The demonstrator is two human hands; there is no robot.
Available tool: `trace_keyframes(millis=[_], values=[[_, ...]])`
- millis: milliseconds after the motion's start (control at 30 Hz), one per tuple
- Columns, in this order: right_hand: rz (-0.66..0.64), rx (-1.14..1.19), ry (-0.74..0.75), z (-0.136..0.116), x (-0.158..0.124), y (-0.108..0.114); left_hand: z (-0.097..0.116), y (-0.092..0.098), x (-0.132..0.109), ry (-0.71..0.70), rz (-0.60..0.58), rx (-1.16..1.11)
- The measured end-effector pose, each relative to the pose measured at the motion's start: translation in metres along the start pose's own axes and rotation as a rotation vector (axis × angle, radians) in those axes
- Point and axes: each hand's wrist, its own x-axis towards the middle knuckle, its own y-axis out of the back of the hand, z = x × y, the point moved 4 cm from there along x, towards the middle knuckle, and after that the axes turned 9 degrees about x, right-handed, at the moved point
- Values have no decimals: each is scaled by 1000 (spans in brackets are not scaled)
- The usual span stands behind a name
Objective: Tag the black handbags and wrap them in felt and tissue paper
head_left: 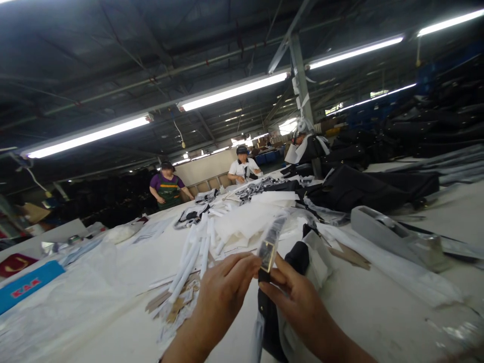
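Both hands meet at a black strap (263, 276) with a gold-coloured rectangular buckle (268, 256). Clear plastic film (276, 229) covers the strap's upper end, which points away from me. My left hand (226, 285) pinches the strap's left side near the buckle. On the other side, my right hand (298, 302) has its thumb and fingers closed round the strap just below the buckle. Beneath them lies a black bag-like item (270, 327) with pale wrapping, partly hidden by my right hand and wrist.
White rolled tubes (189, 262) and brown scraps lie left on the table (124, 307). White sheets (245, 222) are ahead. A grey tape dispenser (385, 234) and black goods (363, 189) stand right. A blue box (32, 286) sits far left. Two people (166, 189) work across the table.
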Motion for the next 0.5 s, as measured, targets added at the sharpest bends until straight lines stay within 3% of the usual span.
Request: trace_keyframes(millis=[133,267,367,500], values=[[39,-39,-46,6,-2,5,-12,-10,-17,214,-57,-247],[-7,-57,-51,5,-4,2,-22,-6,-4,516,-19,-590],[4,-51,-32,7,-8,7,-12,-13,14,540,-123,-793],[233,-35,-64,12,-12,39,6,-28,19,520,-198,-1023]])
